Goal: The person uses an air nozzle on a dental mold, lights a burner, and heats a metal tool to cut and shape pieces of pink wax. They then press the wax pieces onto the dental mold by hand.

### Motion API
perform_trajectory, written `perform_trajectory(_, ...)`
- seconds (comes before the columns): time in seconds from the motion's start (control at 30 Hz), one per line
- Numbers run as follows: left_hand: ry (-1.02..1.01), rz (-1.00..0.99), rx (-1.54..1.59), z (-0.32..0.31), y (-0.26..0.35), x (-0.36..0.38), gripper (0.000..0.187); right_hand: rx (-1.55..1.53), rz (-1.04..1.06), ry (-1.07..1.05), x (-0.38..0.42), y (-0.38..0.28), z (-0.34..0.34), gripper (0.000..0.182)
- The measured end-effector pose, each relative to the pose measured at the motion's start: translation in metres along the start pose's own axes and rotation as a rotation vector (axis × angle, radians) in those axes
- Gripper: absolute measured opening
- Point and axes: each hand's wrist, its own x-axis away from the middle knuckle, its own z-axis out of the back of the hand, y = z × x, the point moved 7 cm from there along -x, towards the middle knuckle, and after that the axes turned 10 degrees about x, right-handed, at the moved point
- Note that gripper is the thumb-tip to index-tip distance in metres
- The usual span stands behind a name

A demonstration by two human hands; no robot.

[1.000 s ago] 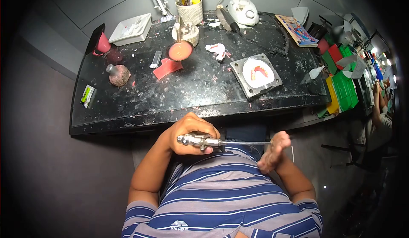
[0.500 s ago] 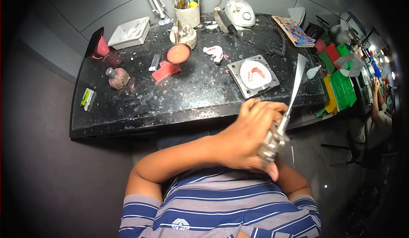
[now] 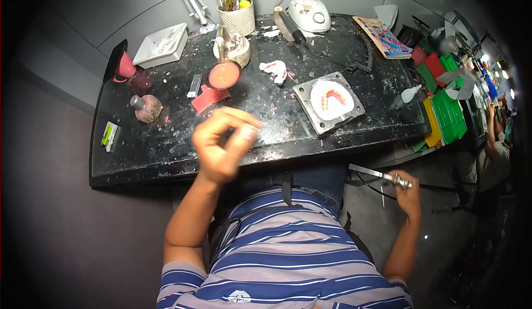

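My left hand (image 3: 224, 145) is raised near the front edge of the black table (image 3: 183, 137), slightly blurred. Its fingers curl toward the thumb around a hollow, and nothing shows in it. Low at the right, off the table, my right hand (image 3: 409, 191) is closed on a silver metal tool (image 3: 370, 171) with a long flat end pointing left. Beyond my left hand are a pink wax sheet (image 3: 206, 101) and a round pan of pink material (image 3: 224, 75). A dental cast (image 3: 331, 99) with a red and white tooth setup sits in a square metal flask (image 3: 321, 125).
A white tray (image 3: 145, 61), a cup of tools (image 3: 238, 20) and a white machine (image 3: 308, 13) line the back. A small bulbous burner-like pot (image 3: 148, 109) stands left. Green bins (image 3: 445, 115) are at the right. Another person's arm (image 3: 491, 126) shows at far right.
My left hand has come away from the metal tool and moved left, over the table's front edge. The tool has dropped down and right, away from the flask, in my right hand.
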Motion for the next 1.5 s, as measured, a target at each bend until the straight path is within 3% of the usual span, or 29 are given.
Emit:
perform_trajectory(0.07, 0.171, -0.086, 0.086, 0.033, -0.007, -0.006, 0.018, -0.131, -0.082, 0.2, -0.02, 0.042, -0.02, 0.013)
perform_trajectory(0.17, 0.302, -0.061, 0.015, 0.066, -0.016, -0.022, 0.016, -0.377, -0.237, 0.289, -0.049, 0.055, -0.041, 0.002)
perform_trajectory(0.2, 0.324, -0.048, 0.021, 0.073, -0.022, -0.027, 0.017, -0.469, -0.331, 0.273, -0.055, 0.049, -0.05, 0.008)
perform_trajectory(0.3, 0.346, -0.038, 0.031, 0.095, -0.038, -0.034, 0.017, -0.655, -0.356, 0.337, -0.067, 0.047, -0.073, 0.018)
perform_trajectory(0.57, 0.37, 0.025, 0.115, 0.113, -0.062, -0.042, 0.011, -1.201, -0.167, 0.267, -0.064, 0.022, -0.087, 0.018)
perform_trajectory(0.7, 0.346, 0.028, 0.123, 0.105, -0.064, -0.047, 0.01, -1.299, -0.147, 0.267, -0.063, 0.013, -0.092, 0.019)
perform_trajectory(0.77, 0.335, 0.036, 0.134, 0.103, -0.066, -0.045, 0.009, -1.301, -0.096, 0.239, -0.065, 0.02, -0.097, 0.022)
perform_trajectory(0.9, 0.369, -0.021, 0.01, 0.108, -0.071, -0.043, 0.012, -1.039, -0.168, 0.454, -0.073, 0.057, -0.116, 0.017)
perform_trajectory(1.0, 0.397, -0.048, 0.065, 0.108, -0.071, -0.043, 0.005, -0.621, -0.176, 0.495, -0.073, 0.054, -0.122, 0.006)
perform_trajectory(1.1, 0.393, -0.087, 0.058, 0.107, -0.071, -0.042, 0.004, -0.277, -0.019, 0.582, -0.067, 0.018, -0.113, 0.006)
perform_trajectory(1.23, 0.385, -0.132, 0.059, 0.105, -0.072, -0.038, 0.007, -0.216, 0.055, 0.599, -0.061, 0.036, -0.113, 0.007)
perform_trajectory(1.3, 0.326, -0.183, -0.022, 0.099, -0.063, -0.036, 0.012, -0.154, -0.099, 0.677, -0.051, 0.062, -0.101, 0.019)
perform_trajectory(1.4, 0.327, -0.202, -0.05, 0.098, -0.059, -0.03, 0.013, -0.349, -0.064, 0.841, -0.047, 0.048, -0.083, 0.018)
perform_trajectory(1.43, 0.317, -0.215, -0.066, 0.097, -0.057, -0.028, 0.014, -0.349, -0.062, 0.835, -0.044, 0.048, -0.077, 0.018)
perform_trajectory(1.5, 0.316, -0.211, -0.063, 0.094, -0.055, -0.029, 0.014, -0.098, -0.034, 0.625, -0.042, 0.05, -0.073, 0.016)
